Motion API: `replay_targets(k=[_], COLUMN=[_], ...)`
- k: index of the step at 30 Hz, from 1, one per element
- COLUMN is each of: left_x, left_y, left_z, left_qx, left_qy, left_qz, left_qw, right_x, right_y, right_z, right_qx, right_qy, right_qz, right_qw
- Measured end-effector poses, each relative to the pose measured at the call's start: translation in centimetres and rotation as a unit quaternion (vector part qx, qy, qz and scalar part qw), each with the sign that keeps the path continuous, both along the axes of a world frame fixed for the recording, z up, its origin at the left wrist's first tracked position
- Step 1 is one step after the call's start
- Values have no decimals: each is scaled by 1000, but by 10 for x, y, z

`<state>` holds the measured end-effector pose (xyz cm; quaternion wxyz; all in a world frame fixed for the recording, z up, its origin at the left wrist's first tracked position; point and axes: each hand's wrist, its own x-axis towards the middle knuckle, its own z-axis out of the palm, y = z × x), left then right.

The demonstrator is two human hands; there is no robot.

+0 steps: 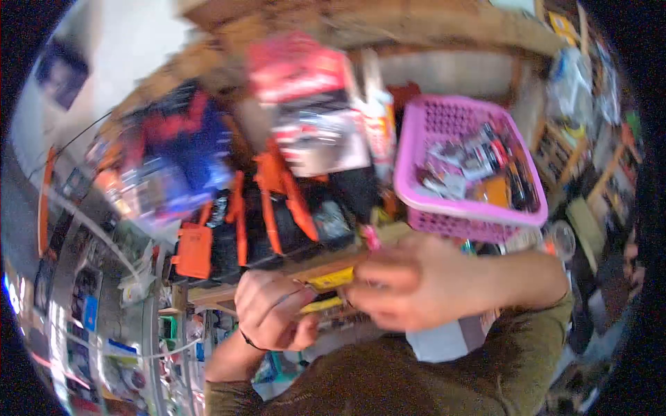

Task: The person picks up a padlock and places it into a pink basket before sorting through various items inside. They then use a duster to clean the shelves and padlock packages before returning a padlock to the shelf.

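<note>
Both hands are close together in front of the chest, with a yellow and black object point(331, 279) between them. My left hand point(274, 310) has its fingers curled round the left end, and a thin dark cord or wire shows across it. Around the right end, my right hand point(409, 283) closes its bent fingers; motion blurs it. A small pink thing point(372, 238) shows just above the right fingers. What exactly the yellow and black object is cannot be made out.
A pink basket point(472, 215) of small packaged items stands at the right. Behind the hands lies a black tray with orange parts point(192, 249). Red and white packaging point(298, 69) and a blue bag point(187, 152) stand further back. Shelves with goods are at the left.
</note>
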<state>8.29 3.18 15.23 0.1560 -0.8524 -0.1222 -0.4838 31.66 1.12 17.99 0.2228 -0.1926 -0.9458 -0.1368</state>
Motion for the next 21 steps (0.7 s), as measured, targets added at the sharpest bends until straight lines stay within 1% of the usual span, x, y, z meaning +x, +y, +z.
replay_targets(k=[2,4,6,7,8,9,10,11,12,13,14,16,18,20,21], left_x=[50,101,145,164,183,202,219,233,245,256,265,278,285,289,293], left_y=[14,34,65,81,92,101,112,130,151,169,185,209,220,232,235], left_z=[18,32,30,28,24,19,15,5,-10,-22,-30,-38,-47,-62,-62], left_qx=[-33,-102,-123,-142,-154,-254,-346,-354,-334,-312,-318,-182,-177,-221,-204], left_qy=[64,121,143,160,174,226,276,283,300,312,312,433,452,492,451], left_qz=[-74,-123,-162,-161,-167,-99,-26,-29,-74,-119,-121,-67,-64,-13,-70], left_qw=[995,980,969,963,958,935,896,891,891,889,887,880,872,842,866], right_x=[50,100,145,165,179,192,203,208,214,219,224,234,239,241,244], right_y=[11,21,32,37,41,44,47,52,58,64,70,78,83,84,87], right_z=[-2,-2,-10,-15,-19,-21,-24,-26,-31,-34,-37,-41,-42,-43,-43], right_qx=[-30,-89,-119,-109,-123,-161,-198,-208,-218,-214,-207,-223,-234,-243,-244], right_qy=[37,63,117,119,131,82,31,16,19,-3,-26,-22,-17,-34,-36], right_qz=[-63,-164,-240,-253,-259,-295,-326,-330,-330,-352,-372,-363,-352,-355,-353], right_qw=[997,980,956,954,949,938,924,921,918,911,905,905,906,902,903])
